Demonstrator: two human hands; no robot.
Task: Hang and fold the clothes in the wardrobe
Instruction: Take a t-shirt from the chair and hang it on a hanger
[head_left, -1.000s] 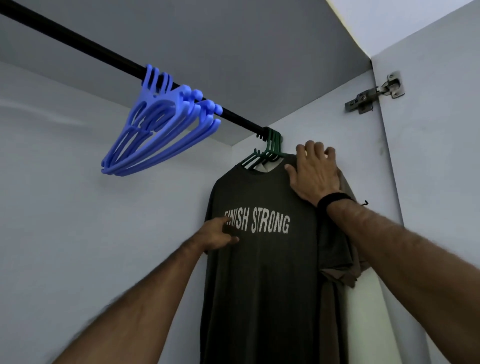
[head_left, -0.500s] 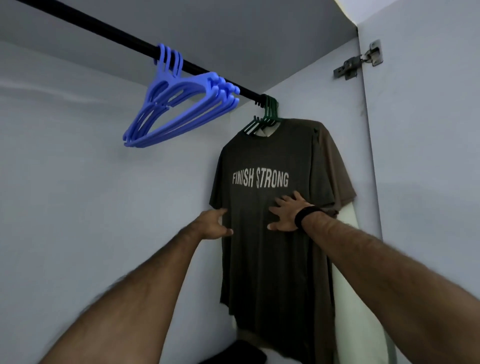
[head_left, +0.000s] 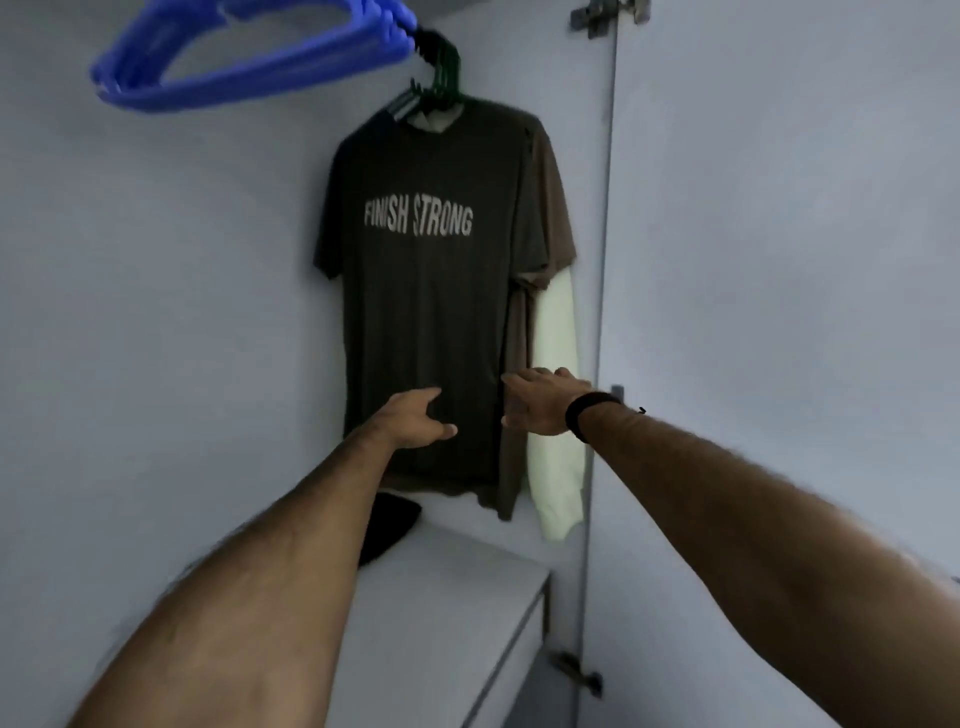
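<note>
The dark T-shirt (head_left: 426, 312) printed "FINISH STRONG" hangs from green hangers (head_left: 441, 78) in the wardrobe's right corner. Both hands lie flat on its lower front, left hand (head_left: 415, 418) and right hand (head_left: 540, 402), each grip spread. Blue hangers (head_left: 249, 57) hang upper left.

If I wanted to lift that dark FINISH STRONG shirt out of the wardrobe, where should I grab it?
Probably by the green hanger at its hook, reaching up from the front, rather than by the cloth. The dark T-shirt hangs limp and flat, so pulling its hem would only stretch it. Other clothes hang close behind on similar hangers, so pick the frontmost hook.
</note>
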